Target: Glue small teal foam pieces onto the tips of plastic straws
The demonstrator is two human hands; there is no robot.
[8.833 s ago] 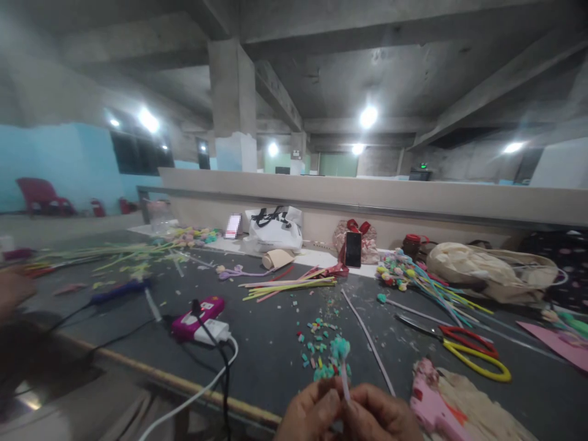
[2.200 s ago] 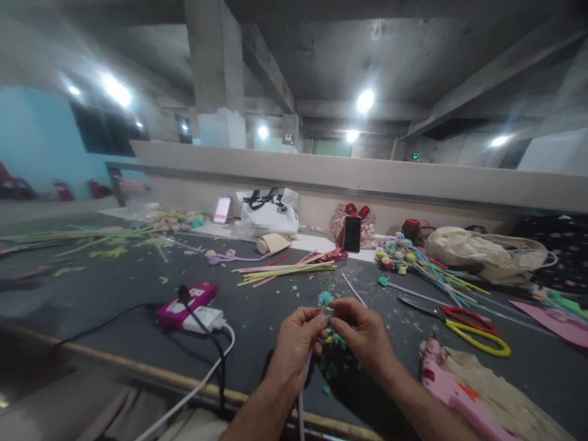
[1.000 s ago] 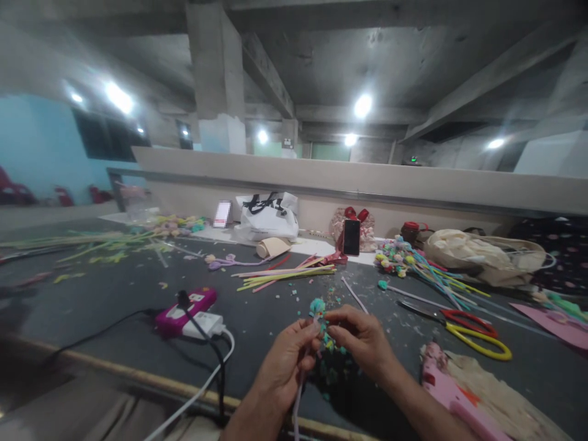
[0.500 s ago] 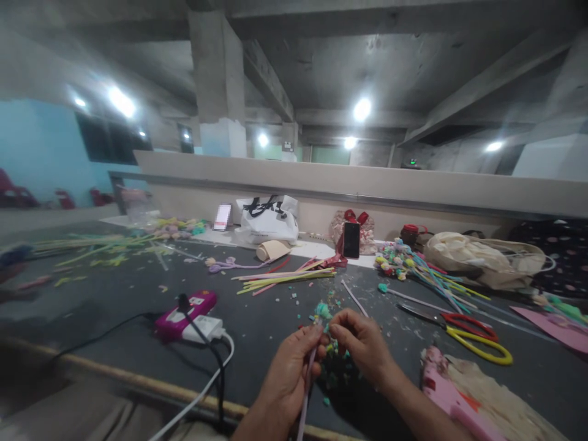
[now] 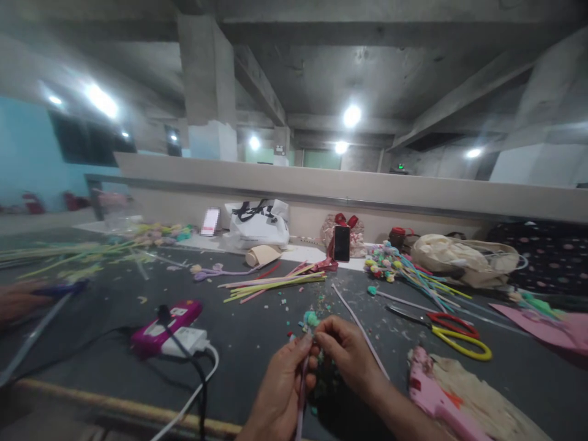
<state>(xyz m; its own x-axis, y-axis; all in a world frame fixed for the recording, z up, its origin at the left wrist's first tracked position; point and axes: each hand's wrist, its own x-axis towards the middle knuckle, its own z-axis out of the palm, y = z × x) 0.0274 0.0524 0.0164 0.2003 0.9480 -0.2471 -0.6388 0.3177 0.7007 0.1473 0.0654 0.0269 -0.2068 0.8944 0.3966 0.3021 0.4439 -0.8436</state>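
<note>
Near the table's front edge, my left hand [image 5: 287, 373] is closed round a thin pale purple stem [image 5: 301, 401], which runs down between its fingers. At the stem's top, just above the fingertips, sits a small green flower [image 5: 311, 318]. My right hand [image 5: 346, 352] is pinched close against my left fingertips, below the flower; what it pinches is too small to make out. Green scraps lie in the shadow under the hands. Another pale stem [image 5: 361, 324] lies on the table behind my right hand.
Scissors [image 5: 454, 334] and a pink glue gun [image 5: 436, 395] lie right. A purple power strip [image 5: 168, 327] with cables sits left. Stems [image 5: 275, 286] lie behind, near a phone [image 5: 342, 243]. Another person's hand [image 5: 21, 300] holds a dark blue tool at far left.
The view has turned slightly right. The other person's hand has come further into view at the left with a long clear strip near it. My hands keep nearly the same pose.
</note>
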